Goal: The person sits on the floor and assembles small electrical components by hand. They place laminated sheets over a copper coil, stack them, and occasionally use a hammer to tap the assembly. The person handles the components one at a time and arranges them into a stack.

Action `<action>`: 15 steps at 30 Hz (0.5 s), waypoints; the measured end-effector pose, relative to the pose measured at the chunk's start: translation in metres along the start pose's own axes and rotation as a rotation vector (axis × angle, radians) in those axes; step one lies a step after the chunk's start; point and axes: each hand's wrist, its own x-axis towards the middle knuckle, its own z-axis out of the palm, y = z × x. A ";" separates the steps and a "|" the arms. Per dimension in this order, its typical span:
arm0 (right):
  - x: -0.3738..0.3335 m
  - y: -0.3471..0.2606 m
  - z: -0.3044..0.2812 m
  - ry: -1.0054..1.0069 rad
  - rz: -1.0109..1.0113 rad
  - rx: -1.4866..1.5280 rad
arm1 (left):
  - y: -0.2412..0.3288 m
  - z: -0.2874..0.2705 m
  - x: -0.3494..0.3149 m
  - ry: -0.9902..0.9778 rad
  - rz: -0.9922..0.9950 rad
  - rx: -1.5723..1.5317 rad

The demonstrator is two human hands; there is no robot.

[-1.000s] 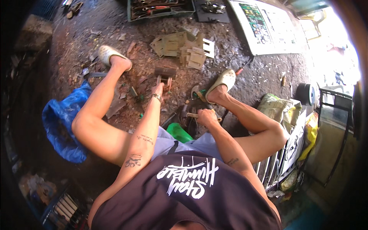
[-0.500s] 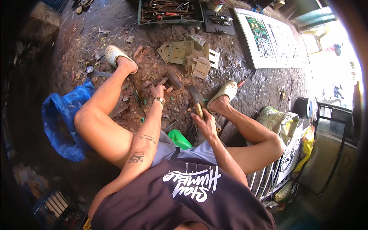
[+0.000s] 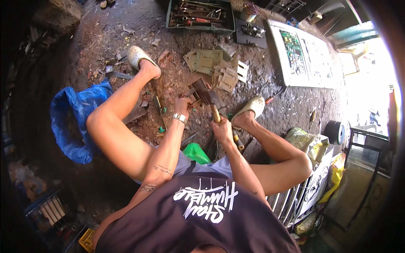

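My left hand [image 3: 182,103], with a metal-banded watch at its wrist, is closed on the near end of a brown block of stacked metal plates [image 3: 198,87] above the littered ground. My right hand [image 3: 222,127] is wrapped round the pale handle of a cleaver-like knife [image 3: 217,100]. Its broad dark blade points away from me and meets or overlaps the block's right side; whether it touches cannot be made out. Just beyond the block lie flat tan plates [image 3: 227,78] in a loose pile, some with cut-out slots.
A toolbox [image 3: 200,28] full of hand tools stands at the far side, beside a white panel with green circuit boards [image 3: 291,45]. A blue plastic bag [image 3: 69,126] lies left of my leg. A screwdriver [image 3: 276,95] rests by my right shoe [image 3: 250,110]; scraps litter the ground.
My right hand has brought the knife up and left, so the blade now reaches the block. My left hand still holds the block, which has turned slightly. The whole view has shifted a little.
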 end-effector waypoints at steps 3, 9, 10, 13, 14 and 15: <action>-0.003 -0.005 0.005 0.178 -0.031 0.313 | 0.009 -0.003 -0.011 -0.020 0.129 0.054; 0.010 -0.009 0.008 -0.052 -0.015 -0.174 | 0.015 -0.004 -0.012 0.024 0.022 -0.018; 0.009 -0.007 0.011 0.017 0.050 -0.063 | 0.012 -0.006 -0.011 -0.002 0.003 -0.009; 0.005 0.002 0.015 0.188 0.014 0.213 | 0.008 -0.017 -0.006 0.062 0.035 -0.090; -0.004 0.007 0.014 0.156 -0.017 0.486 | 0.006 -0.026 -0.004 0.128 -0.025 -0.104; -0.006 0.006 0.027 0.310 -0.230 0.273 | 0.004 -0.034 -0.002 0.094 -0.145 -0.109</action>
